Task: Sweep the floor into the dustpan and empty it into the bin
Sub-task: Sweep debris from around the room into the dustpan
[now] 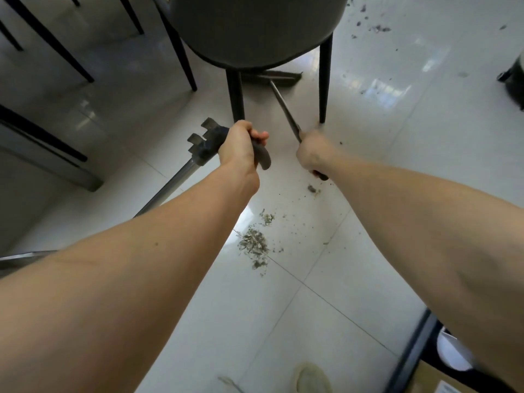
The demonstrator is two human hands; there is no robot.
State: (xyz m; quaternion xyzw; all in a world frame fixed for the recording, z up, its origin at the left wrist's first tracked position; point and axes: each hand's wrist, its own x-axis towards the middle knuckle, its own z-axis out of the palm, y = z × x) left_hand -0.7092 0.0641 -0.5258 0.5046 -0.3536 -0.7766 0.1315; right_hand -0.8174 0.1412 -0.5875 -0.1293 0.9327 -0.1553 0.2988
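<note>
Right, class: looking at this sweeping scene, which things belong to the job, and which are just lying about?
Part of the job:
- broom, held by the right hand, head under the chair
- dustpan handle, gripped by the left hand
- debris pile
- scattered dirt

Just lying about:
- grey chair
- cardboard box

Left hand (239,144) grips dustpan handle (262,156); right hand (313,153) grips broom (285,104).
</note>
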